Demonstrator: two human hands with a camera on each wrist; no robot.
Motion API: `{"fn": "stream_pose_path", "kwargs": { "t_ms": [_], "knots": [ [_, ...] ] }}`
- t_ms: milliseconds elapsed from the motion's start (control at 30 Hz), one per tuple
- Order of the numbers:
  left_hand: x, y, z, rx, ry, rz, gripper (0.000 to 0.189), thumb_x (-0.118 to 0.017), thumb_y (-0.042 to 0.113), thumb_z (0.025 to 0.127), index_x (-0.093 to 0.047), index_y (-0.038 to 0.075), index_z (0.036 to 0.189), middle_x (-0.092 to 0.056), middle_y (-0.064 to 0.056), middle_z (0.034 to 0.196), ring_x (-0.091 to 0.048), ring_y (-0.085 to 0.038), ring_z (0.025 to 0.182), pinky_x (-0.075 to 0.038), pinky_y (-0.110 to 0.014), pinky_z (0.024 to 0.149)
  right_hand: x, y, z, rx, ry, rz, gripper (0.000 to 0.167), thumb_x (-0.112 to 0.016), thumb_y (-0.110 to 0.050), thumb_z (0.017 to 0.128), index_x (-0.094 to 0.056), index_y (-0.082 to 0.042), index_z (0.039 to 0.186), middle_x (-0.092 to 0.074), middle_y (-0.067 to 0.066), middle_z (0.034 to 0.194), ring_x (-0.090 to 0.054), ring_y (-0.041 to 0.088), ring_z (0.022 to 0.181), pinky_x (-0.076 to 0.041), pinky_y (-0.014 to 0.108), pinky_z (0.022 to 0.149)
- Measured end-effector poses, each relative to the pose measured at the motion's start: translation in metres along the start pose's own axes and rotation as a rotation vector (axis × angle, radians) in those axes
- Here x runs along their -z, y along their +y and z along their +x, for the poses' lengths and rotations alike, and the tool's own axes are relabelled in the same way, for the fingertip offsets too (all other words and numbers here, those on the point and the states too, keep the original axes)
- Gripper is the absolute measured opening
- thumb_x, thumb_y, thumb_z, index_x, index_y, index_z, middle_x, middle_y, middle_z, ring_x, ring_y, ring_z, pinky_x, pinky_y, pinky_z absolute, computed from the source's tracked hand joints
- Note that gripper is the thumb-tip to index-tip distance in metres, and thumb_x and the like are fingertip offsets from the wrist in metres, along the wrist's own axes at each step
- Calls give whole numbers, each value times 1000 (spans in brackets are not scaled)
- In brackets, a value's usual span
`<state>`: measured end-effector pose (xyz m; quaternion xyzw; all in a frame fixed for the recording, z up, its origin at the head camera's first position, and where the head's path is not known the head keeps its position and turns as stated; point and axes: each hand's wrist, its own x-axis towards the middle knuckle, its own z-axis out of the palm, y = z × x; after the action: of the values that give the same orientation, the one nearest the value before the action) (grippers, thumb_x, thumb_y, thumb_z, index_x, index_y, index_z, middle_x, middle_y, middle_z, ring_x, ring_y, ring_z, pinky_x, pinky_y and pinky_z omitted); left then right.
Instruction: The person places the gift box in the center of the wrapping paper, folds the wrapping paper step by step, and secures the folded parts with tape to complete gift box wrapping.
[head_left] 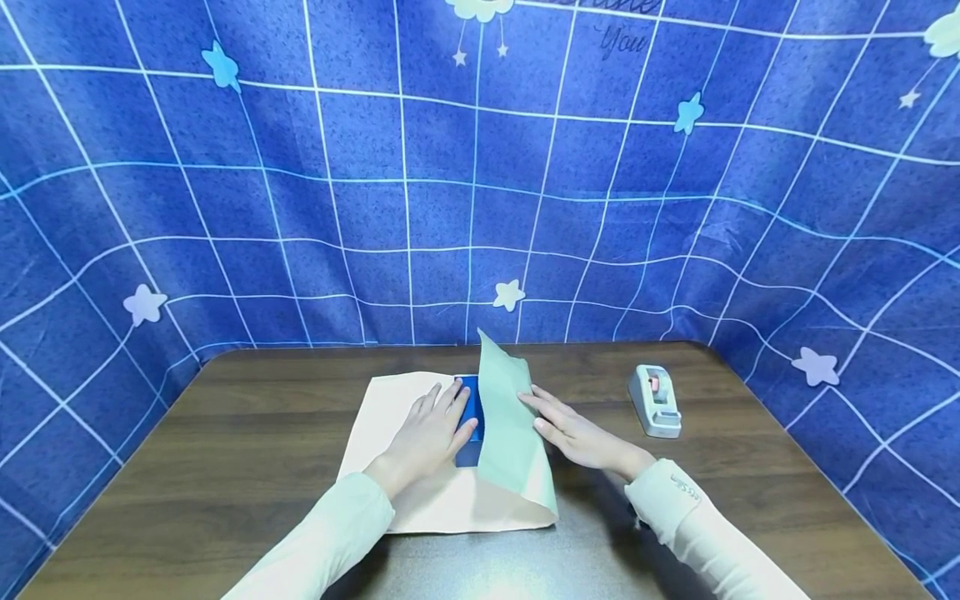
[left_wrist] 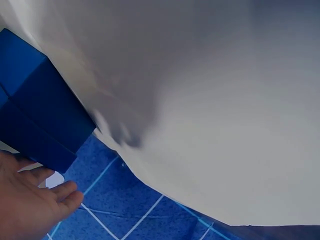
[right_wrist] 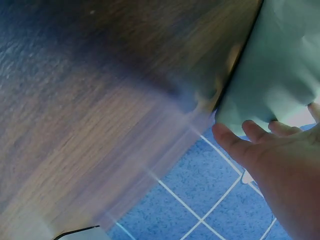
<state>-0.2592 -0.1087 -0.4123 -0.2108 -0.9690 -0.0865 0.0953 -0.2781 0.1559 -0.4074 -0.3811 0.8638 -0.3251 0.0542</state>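
Note:
A blue box (head_left: 470, 454) sits on a sheet of wrapping paper (head_left: 386, 410), cream on its upper face and green on the other. The sheet's right part is folded up, showing its green side (head_left: 510, 425) and covering the right of the box. My left hand (head_left: 420, 437) rests on the box's left part with fingers extended; the left wrist view shows its fingertips at the box (left_wrist: 45, 107). With extended fingers, my right hand (head_left: 581, 433) presses against the green flap from the right. In the right wrist view, those fingertips touch the paper (right_wrist: 270, 75).
A pale tape dispenser (head_left: 655, 404) stands at the right on the brown wooden table (head_left: 247, 433). Behind the table hangs a blue curtain (head_left: 442, 217) with white grid lines and stars, which also runs along both sides.

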Motion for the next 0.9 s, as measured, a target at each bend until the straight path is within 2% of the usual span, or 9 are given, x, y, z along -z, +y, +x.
{"fn": "stream_pose_path", "kwargs": {
  "t_ms": [133,267,667,800,900],
  "knots": [
    [1,0,-1,1,-4,-22,57,-29,43,98,-31,6,142,-25,-13,150,-22,-40,136,-23,-52,107,-2,0,1,27,-1,-20,43,-34,-21,100,-31,-13,142,-7,21,152,-14,39,138,-25,60,102],
    [2,0,-2,10,-15,-50,57,-29,42,98,-30,7,142,-25,-12,150,-21,-40,136,-22,-53,107,-3,0,3,44,2,-33,39,-35,-21,100,-37,-14,138,-6,21,151,-12,40,138,-23,63,101],
    [3,-1,-3,18,-20,-98,54,-27,37,99,-24,8,144,-23,-11,151,-21,-37,137,-23,-53,106,0,-3,7,68,9,-85,37,-39,-21,99,-42,-14,135,-13,21,151,-13,37,139,-22,61,103],
    [4,-1,-3,9,-20,-107,52,-27,36,99,-20,16,147,-22,-10,151,-20,-38,137,-23,-54,106,-1,-4,8,86,10,-106,37,-39,-20,98,-43,-12,135,-14,22,150,-14,38,139,-22,61,103],
    [4,-1,-3,-9,-17,-95,48,-26,36,100,-24,20,145,-22,-10,151,-21,-38,137,-23,-55,105,-2,-5,9,92,14,-106,37,-39,-20,98,-43,-12,134,-15,23,150,-14,38,138,-22,62,103]
  ]
}}
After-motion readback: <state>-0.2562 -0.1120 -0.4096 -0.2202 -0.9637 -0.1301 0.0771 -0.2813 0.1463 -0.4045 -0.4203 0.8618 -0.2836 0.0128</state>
